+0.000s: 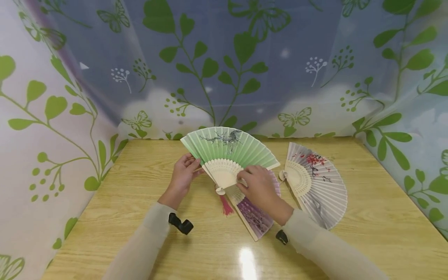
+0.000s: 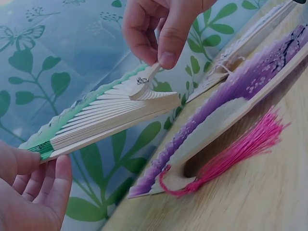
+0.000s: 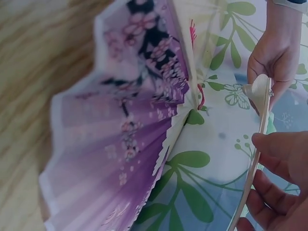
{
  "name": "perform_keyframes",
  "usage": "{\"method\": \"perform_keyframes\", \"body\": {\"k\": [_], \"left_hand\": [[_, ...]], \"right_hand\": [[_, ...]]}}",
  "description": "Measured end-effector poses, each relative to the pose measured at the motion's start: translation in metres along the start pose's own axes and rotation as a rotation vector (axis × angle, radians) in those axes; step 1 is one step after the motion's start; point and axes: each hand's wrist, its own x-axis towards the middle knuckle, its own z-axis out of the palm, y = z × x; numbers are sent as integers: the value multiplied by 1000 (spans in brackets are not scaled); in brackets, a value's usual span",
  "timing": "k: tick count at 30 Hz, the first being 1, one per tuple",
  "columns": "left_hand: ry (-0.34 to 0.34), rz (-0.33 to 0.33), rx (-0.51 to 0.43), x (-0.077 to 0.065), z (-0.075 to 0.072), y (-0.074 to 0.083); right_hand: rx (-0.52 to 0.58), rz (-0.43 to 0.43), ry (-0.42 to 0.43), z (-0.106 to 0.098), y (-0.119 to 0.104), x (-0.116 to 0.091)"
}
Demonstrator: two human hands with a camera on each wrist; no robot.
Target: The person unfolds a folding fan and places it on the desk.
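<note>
A green folding fan (image 1: 227, 146) with a dark branch print is spread above the table, its pale ribs meeting at a pivot. My left hand (image 1: 182, 175) pinches its left outer stick, thumb on one side and fingers behind, as the left wrist view shows. On the opposite outer stick, the thumb and fingertips of my right hand (image 1: 258, 186) pinch the wood. Under the green fan and my right hand lies an open purple folding fan (image 2: 211, 120) with blossom print, partly hidden. Its pink tassel (image 2: 240, 149) rests on the tabletop.
A grey-white folding fan (image 1: 320, 182) with red blossoms lies spread on the wooden table (image 1: 140, 167) to the right. Behind the table and at both sides hangs a leaf-and-butterfly cloth (image 1: 210, 97).
</note>
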Motion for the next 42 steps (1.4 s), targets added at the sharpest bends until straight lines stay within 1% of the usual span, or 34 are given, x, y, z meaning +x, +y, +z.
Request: {"method": "perform_keyframes", "body": {"k": [3, 8, 10, 14, 20, 23, 27, 31, 34, 39, 42], "left_hand": [[-1, -14, 9, 4, -3, 2], [18, -40, 24, 10, -8, 6], [24, -52, 30, 11, -11, 6], [29, -62, 27, 14, -16, 4], [35, -58, 16, 18, -24, 4], [27, -63, 13, 20, -29, 4], [18, -97, -9, 22, -35, 3], [20, -131, -30, 22, -42, 5], [20, -137, -29, 22, -46, 7], [23, -142, -17, 18, -50, 4], [16, -139, -33, 16, -48, 1]], "right_hand": [[10, -17, -10, 1, -3, 4], [-20, -37, -37, 1, -11, 11], [-35, -40, -60, 2, -14, 13], [-33, -48, -79, 6, -17, 14], [-28, -68, -60, 13, -18, 16], [-37, -72, -46, 17, -18, 18], [-71, -72, -39, 22, -18, 22], [-105, -47, -61, 26, -22, 25], [-103, -32, -71, 28, -25, 26], [-101, -40, -44, 32, -31, 26], [-90, -40, -25, 35, -32, 27]]}}
